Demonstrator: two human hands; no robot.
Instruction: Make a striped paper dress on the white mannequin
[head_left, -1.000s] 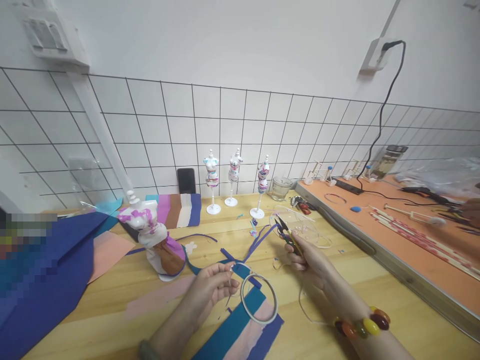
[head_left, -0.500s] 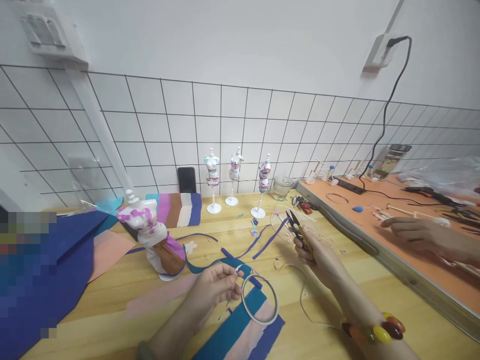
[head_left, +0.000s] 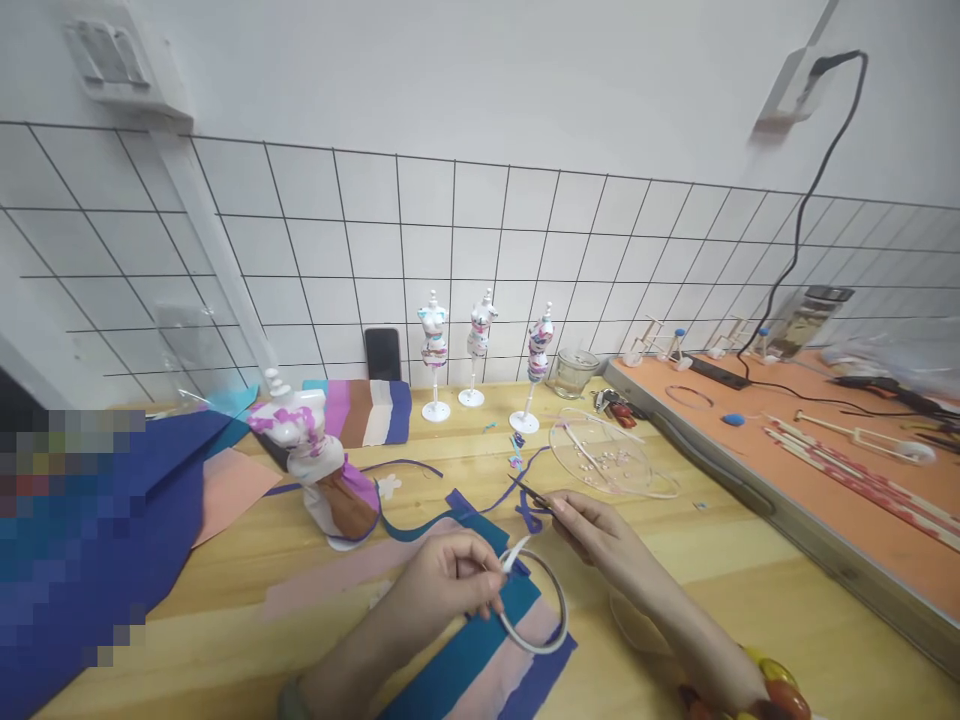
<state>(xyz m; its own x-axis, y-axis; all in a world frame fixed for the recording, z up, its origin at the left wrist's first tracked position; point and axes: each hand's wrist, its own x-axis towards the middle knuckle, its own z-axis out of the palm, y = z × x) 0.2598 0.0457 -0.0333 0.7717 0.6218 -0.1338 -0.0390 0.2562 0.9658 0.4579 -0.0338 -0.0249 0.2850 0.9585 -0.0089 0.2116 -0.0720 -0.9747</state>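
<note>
The hoop (head_left: 565, 612) in your left hand (head_left: 461, 575) is over the cloth (head_left: 480, 655), right of a lone mannequin (head_left: 319, 462); scissors (head_left: 529, 490) in your right hand (head_left: 596, 528) sit further right. Behind, three mannequins (head_left: 480, 325) stand between a phone (head_left: 383, 355) on their left and a container (head_left: 575, 375) on their right

Can't read a single word, brand or number anywhere tbh: nothing legible on the dark phone (head_left: 383, 354), the wall switch box (head_left: 120, 62), the power strip (head_left: 716, 372) or the lidded bottle (head_left: 810, 322) over right.
</note>
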